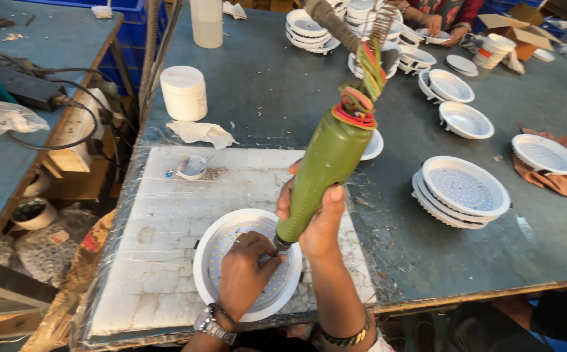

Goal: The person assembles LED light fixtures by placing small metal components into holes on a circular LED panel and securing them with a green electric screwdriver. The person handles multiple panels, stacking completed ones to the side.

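White plastic, thin-walled and round — the lamp [247, 264] lies face up on a wrapped foam pad [159, 241] at the near edge of the table [264, 91], its inner disc dotted with small diodes. It looks light and fairly stiff at the rim but fragile across that dotted face, so the rim is the place to grip it. The left hand [244, 274] lies on the disc, fingertips pinched together near the driver's tip; whether they pinch a screw I cannot tell. The right hand [316, 221] is wrapped tight round a green driver [322, 166] — upright, hung from a coiled cable [368, 52], likely heavy but borne from above. More lamps [462, 189] are stacked well apart to the right.
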